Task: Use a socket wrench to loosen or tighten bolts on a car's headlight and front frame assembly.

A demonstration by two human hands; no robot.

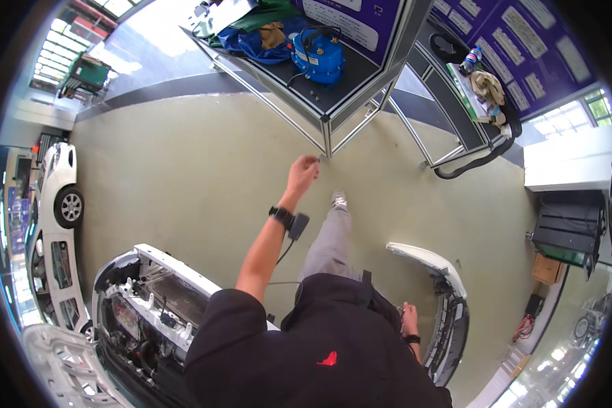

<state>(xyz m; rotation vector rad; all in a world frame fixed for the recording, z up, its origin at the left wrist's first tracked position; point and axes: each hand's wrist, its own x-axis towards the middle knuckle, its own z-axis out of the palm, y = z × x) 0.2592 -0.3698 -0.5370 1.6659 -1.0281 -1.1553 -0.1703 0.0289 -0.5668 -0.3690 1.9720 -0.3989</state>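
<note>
My left hand (pixel 304 174) reaches forward, its fingers curled inward and slightly smeared; whatever it may hold is too small to make out. It shows over the floor, near the foot of a metal-framed table (pixel 328 136). A black band with a small dark box (pixel 298 226) and a cable sits on that wrist. Low at my right side is my right hand (pixel 409 321), its fingers bent together, with a dark band at the wrist. Anything inside them is hidden. A white and black car bumper (pixel 457 319) lies just right of this hand.
On the table are a blue round metal housing (pixel 317 57) and blue cloth (pixel 241 42). A second table (pixel 449 95) carries a bottle (pixel 470 60) and gloves (pixel 487 87). An opened car front (pixel 149 299) stands left, a white car (pixel 58 231) beyond. A black cabinet (pixel 570 228) is right.
</note>
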